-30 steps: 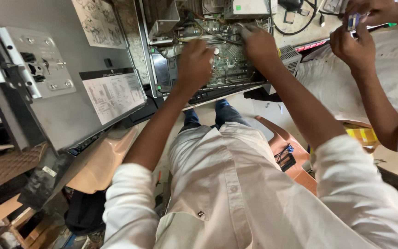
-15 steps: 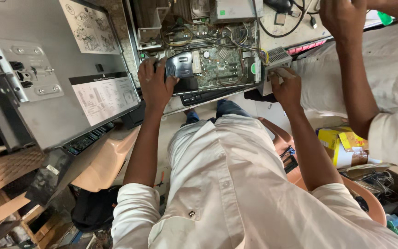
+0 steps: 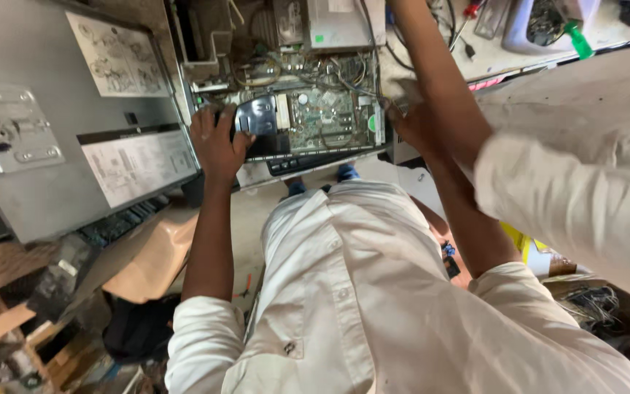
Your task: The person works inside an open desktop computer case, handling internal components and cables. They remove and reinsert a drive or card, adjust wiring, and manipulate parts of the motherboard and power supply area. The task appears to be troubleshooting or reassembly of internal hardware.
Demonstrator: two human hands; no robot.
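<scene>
Metal computer case [image 3: 286,95] lies open on its side on the bench [image 3: 490,58], its long axis running left to right, open face up toward the camera. Left hand [image 3: 214,142] wraps its grip around the near edge beside a grey fan shroud [image 3: 258,117]. Right hand [image 3: 413,128] is at the case's right end, half hidden by another person's arm [image 3: 439,73]; its grip I cannot tell. Crowded arms could snag loose cables [image 3: 344,73] or tip the case.

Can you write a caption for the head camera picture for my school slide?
Left hand and right hand grip an open computer case.
</scene>
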